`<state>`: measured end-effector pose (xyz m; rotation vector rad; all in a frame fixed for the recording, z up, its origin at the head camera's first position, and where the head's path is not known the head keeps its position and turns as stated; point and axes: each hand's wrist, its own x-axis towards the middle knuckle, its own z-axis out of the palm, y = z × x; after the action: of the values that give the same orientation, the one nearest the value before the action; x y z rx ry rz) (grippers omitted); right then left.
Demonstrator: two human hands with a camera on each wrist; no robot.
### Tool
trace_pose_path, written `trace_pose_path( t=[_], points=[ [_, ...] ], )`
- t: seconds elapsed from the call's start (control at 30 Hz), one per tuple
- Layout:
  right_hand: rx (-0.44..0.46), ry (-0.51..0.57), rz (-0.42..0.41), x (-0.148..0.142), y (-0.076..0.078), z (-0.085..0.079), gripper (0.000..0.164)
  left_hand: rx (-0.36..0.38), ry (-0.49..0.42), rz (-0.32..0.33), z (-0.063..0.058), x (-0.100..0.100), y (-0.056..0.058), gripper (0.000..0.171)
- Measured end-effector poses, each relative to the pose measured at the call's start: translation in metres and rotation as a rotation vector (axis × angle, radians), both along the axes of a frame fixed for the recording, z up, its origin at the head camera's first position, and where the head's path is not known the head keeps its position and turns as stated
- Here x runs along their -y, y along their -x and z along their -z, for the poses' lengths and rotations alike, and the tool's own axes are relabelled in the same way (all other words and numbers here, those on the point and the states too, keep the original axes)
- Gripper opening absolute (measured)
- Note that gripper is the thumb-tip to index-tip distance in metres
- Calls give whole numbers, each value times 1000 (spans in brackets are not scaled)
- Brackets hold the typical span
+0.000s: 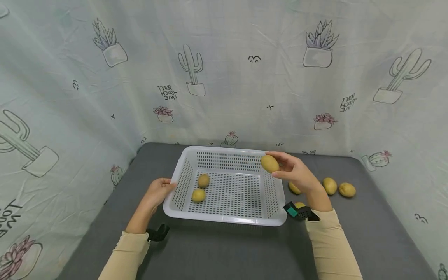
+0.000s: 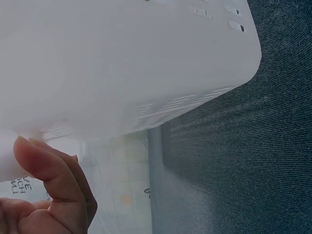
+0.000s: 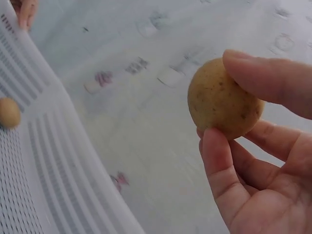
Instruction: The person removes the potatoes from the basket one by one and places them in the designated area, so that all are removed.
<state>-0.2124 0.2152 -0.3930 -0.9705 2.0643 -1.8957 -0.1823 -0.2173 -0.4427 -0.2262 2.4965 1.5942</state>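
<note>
1. Your right hand [image 1: 295, 170] has thumb and fingers clamped on a potato [image 1: 270, 163], held up over the basket's far right corner.
2. Your left hand [image 1: 159, 191] grips the left rim of the white basket [image 1: 224, 219], thumb on top.
3. Basket sits near the far edge of the grey worktop [image 1: 224, 252], about midway across.
4. Two potatoes inside [image 1: 198, 195], close together by the basket's left wall.
5. Four loose potatoes [image 1: 347, 189] right of the basket, toward the worktop's right edge; two partly hidden by your right arm.
6. Cactus-print cloth [image 1: 224, 77] hangs beyond the worktop's far edge.
</note>
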Motion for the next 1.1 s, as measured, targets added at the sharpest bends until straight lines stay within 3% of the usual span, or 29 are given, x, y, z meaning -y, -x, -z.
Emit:
trace_pose_path(
  t=[0.17, 0.33, 0.6, 0.77, 0.9, 1.1],
  points=[
    [-34, 43, 131, -29, -16, 8, 56, -5, -5, -4, 0, -1, 0, 38],
    [-25, 7, 286, -54, -34, 23, 55, 3, -2, -6, 0, -2, -2, 37],
    [-26, 93, 320, -76, -49, 53, 55, 7, -10, -15, -1, -2, -3, 38],
    [20, 100, 377, -89, -61, 73, 55, 17, -6, -17, -1, -2, -2, 39],
    [66, 29, 459, -101, -72, 89, 57, 18, -5, -16, -1, -2, -3, 39],
    [122, -232, 599, -113, -83, 108, 62, 9, -7, -6, -1, -2, -3, 39]
  ],
)
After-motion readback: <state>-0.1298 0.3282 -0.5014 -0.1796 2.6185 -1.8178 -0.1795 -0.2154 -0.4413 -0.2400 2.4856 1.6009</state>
